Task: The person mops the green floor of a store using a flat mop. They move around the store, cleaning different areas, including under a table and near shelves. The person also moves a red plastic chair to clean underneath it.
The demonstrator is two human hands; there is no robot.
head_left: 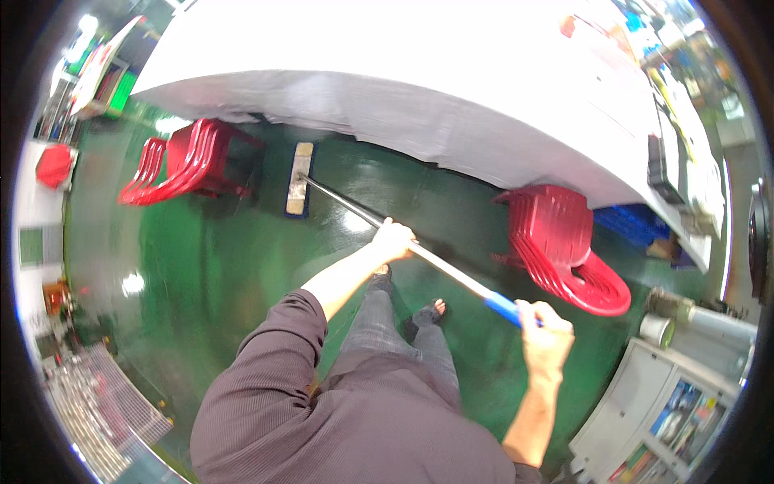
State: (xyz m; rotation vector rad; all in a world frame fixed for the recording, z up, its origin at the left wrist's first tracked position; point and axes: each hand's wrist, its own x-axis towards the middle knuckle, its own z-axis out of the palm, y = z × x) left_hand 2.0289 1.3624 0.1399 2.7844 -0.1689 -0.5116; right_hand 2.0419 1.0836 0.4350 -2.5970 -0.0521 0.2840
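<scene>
On open floor (181, 266) between chairs (552, 230) — mop (299, 194) near tablecloth edge (435, 143), left grip (393, 239) and right grip (547, 335) closed round its pole (451, 271).

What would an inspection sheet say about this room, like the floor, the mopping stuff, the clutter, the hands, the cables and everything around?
Surface: green floor, shiny with bright reflections; wet or just glossy, I can't tell.
Job's things: flat mop head on the floor, joined to a long pole with a blue grip.
Clutter: red chairs stacked at left and more red chairs stacked at right, both near the table.
Hands: left hand closed around the pole; right hand closed around the blue grip.
Cables: nothing seen.
Surroundings: long table with a white cover ahead; grey cabinet at lower right; wire rack at lower left.
</scene>
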